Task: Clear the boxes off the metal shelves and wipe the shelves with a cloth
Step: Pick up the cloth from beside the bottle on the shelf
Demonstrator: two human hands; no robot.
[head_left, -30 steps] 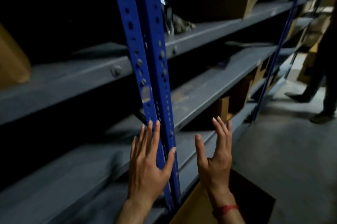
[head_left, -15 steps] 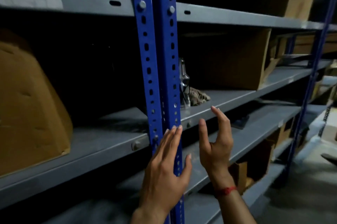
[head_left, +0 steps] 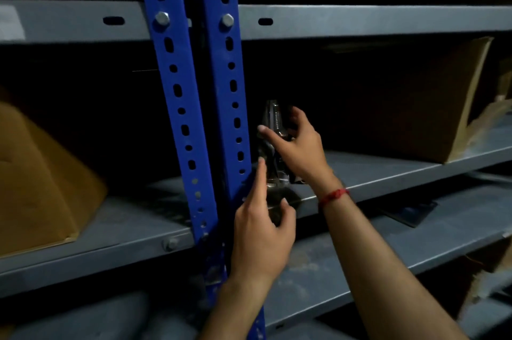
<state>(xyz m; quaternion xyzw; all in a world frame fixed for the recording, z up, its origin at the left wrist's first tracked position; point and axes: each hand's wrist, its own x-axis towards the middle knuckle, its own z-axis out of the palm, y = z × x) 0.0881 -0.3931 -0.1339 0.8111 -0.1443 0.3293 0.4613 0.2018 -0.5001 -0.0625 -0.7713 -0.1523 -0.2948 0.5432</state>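
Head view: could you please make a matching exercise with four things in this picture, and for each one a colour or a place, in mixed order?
Things
1. posts
2. left cardboard box
3. shiny metal object
4. wrist thread

Descriptions
A. red
B. gripped by the right hand
C. blue, with holes
D. on the grey shelf, left of the posts

Pairs: 1-C, 2-D, 3-B, 4-A

Grey metal shelf (head_left: pixel 388 170), left cardboard box (head_left: pixel 41 187), right cardboard box (head_left: pixel 415 107), shiny object (head_left: pixel 273 118)
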